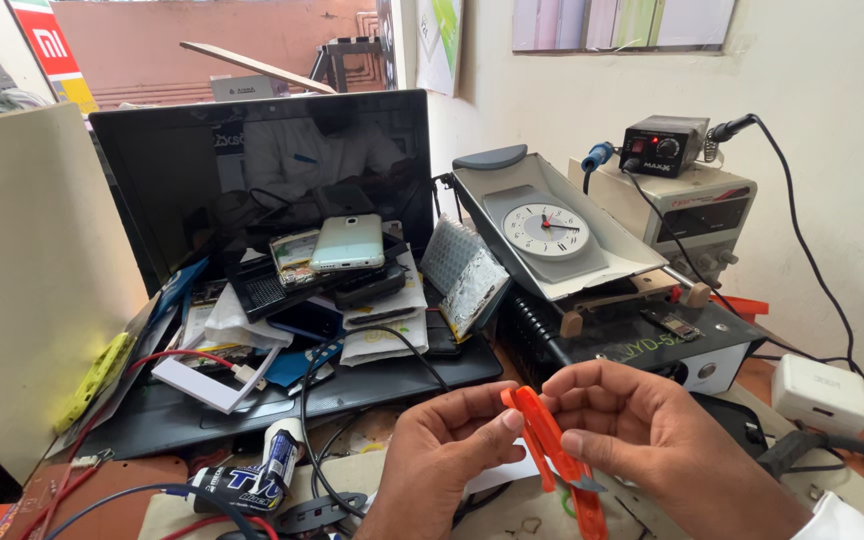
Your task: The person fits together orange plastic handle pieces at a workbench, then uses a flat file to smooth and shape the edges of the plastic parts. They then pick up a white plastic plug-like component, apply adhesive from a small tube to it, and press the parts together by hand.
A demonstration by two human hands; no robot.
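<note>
My left hand (432,455) and my right hand (642,425) meet low in the middle of the view, both gripping orange plastic tweezers (552,445). Left thumb and forefinger pinch the upper end. My right fingers wrap the middle, and the metal-tipped lower end points down toward the desk. Behind the hands lies an open laptop (252,180) with a dark screen, its keyboard buried under a heap of phones (349,243) and phone parts.
A grey desk clock (547,232) leans on a black box at centre right. Behind it stand a beige power supply (712,210) and a small black control unit (664,143) with cables. A white adapter (820,392) sits right; batteries (252,480) lie lower left.
</note>
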